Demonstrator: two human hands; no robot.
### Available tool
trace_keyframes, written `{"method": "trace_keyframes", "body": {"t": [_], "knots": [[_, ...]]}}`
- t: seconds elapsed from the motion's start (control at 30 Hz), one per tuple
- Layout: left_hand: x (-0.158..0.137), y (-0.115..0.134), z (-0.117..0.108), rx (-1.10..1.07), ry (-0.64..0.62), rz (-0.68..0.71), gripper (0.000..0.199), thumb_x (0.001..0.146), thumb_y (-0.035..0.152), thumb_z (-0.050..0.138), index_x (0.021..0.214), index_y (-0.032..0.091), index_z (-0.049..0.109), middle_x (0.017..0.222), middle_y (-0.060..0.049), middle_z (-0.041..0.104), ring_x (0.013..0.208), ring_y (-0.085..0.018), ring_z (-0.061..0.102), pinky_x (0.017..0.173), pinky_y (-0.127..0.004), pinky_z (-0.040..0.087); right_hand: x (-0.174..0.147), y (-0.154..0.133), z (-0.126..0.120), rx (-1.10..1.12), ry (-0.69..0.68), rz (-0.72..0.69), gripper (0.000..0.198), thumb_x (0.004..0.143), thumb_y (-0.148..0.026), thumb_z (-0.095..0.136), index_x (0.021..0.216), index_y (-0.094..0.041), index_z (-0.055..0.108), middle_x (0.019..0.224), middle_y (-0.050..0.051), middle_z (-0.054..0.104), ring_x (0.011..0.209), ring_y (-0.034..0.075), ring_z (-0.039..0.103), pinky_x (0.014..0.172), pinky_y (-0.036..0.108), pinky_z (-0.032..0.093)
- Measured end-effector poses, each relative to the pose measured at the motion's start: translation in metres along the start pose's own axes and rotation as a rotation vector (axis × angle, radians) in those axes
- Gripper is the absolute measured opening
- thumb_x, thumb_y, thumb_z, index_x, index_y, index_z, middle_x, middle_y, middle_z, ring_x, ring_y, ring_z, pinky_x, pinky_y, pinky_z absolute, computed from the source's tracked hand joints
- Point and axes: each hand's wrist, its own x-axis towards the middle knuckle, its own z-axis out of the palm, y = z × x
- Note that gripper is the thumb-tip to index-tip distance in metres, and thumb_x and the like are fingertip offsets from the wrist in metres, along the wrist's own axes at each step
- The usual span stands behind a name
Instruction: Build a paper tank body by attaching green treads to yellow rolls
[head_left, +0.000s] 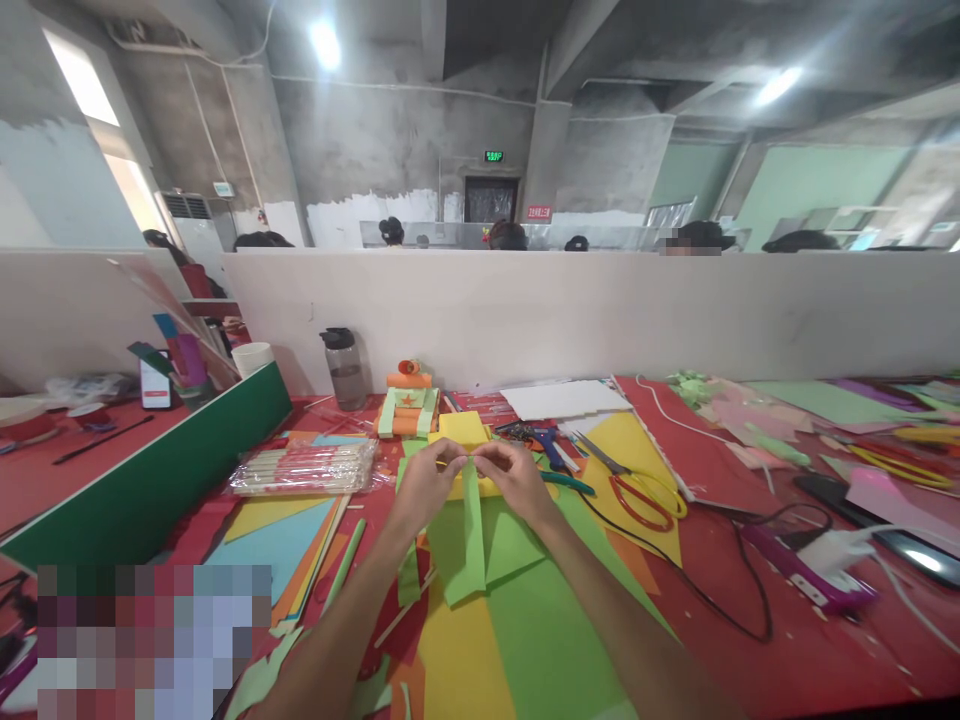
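Both hands meet at the middle of the table, pinching the top end of a green paper strip [472, 540]. My left hand [431, 475] grips it from the left with closed fingers. From the other side, my right hand [514, 475] pinches the same end, thumbs nearly touching. The strip hangs down over larger green paper sheets [547, 620]. Just beyond the fingers sits a yellow paper block [461, 430]. An orange and pale-green paper model with a star [409, 405] stands behind it, to the left.
Scissors with red and yellow handles [637, 495] and a blue glue gun [551, 447] lie to the right. A wrapped bundle of sticks [304, 468], a water bottle [345, 370] and a green divider [157, 460] are left. A black cord [705, 585] crosses the right side.
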Motion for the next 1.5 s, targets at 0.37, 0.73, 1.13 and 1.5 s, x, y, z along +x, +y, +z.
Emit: {"method": "trace_keyframes", "body": {"t": [0.37,0.73,1.13,1.5], "knots": [[-0.007,0.007,-0.002,0.18,0.007,-0.003,0.024,0.084,0.04,0.056,0.086,0.021,0.071,0.075,-0.002,0.07,0.066,-0.016,0.06,0.059,-0.024,0.041,-0.004,-0.005,0.002,-0.097,0.008,-0.033,0.018,0.084,-0.036,0.06,0.083,-0.019,0.067,0.08,0.004,0.068,0.073,0.019,0.063,0.067,0.03,0.05],[-0.009,0.008,0.002,0.328,-0.012,0.099,0.016,0.085,0.028,0.054,0.075,0.02,0.065,0.07,0.0,0.067,0.063,-0.014,0.057,0.058,-0.023,0.037,-0.008,-0.009,0.004,-0.254,0.031,-0.091,0.013,0.083,-0.028,0.057,0.074,-0.02,0.061,0.07,0.0,0.063,0.064,0.017,0.057,0.062,0.027,0.044],[-0.008,0.01,-0.002,0.291,0.0,0.093,0.016,0.085,0.032,0.055,0.079,0.02,0.064,0.076,-0.002,0.068,0.069,-0.016,0.06,0.062,-0.025,0.04,-0.008,-0.008,0.006,-0.221,0.003,-0.071,0.013,0.084,-0.03,0.055,0.076,-0.02,0.058,0.074,0.001,0.061,0.069,0.017,0.057,0.065,0.027,0.045],[-0.005,0.004,0.004,0.129,0.026,0.129,0.019,0.081,0.03,0.062,0.097,0.021,0.065,0.084,-0.003,0.068,0.075,-0.016,0.061,0.068,-0.025,0.047,-0.003,-0.011,0.003,0.017,0.062,0.019,0.02,0.082,-0.039,0.06,0.083,-0.019,0.059,0.072,0.0,0.06,0.06,0.015,0.056,0.058,0.026,0.047]]}}
